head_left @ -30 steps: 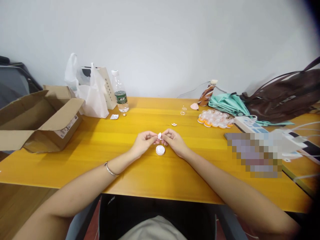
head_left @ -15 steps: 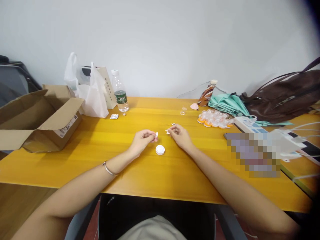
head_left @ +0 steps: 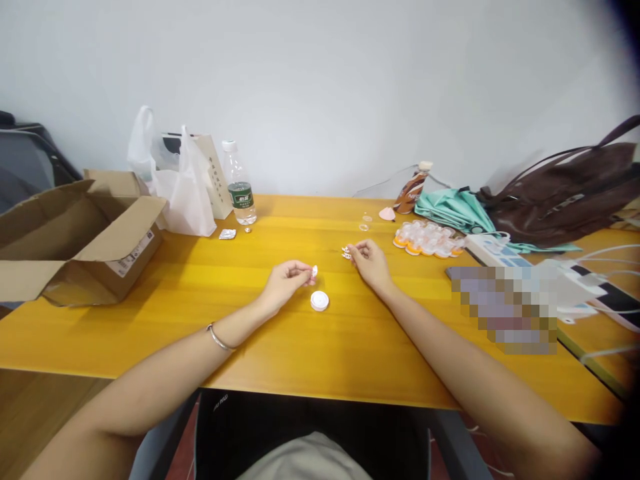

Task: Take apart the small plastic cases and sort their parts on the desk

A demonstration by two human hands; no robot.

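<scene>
Thumb and fingertips of the left hand (head_left: 286, 287) are pressed together on a small white piece (head_left: 315, 271), which pokes out past their tips, above the table (head_left: 280, 363). The fingers of the right hand (head_left: 371, 265) are drawn together, with their tips at two white scraps (head_left: 346, 253) that lie close to each other; whether they pinch the nearer scrap or only touch it, I cannot tell. Between the forearms, just below the left fingertips in the view, sits a round white tub (head_left: 319, 301), touched by neither hand. A bracelet (head_left: 218, 339) circles the left wrist.

Farther out, beyond the right hand, are clear rings (head_left: 364, 228), a pink cone (head_left: 387, 214) and a cluster of clear cups (head_left: 428, 241) with orange bottoms. Behind these, a brown bottle (head_left: 413, 192) leans beside folded green cloth (head_left: 453, 208), next to a dark brown bag (head_left: 565, 207). A power strip (head_left: 500, 251) lies nearer, at the right.

On the left, a foil packet (head_left: 227, 234) lies near an upright water bottle (head_left: 241, 195). Past that stand a white plastic bag (head_left: 187, 203) and an open cardboard box (head_left: 115, 233)
</scene>
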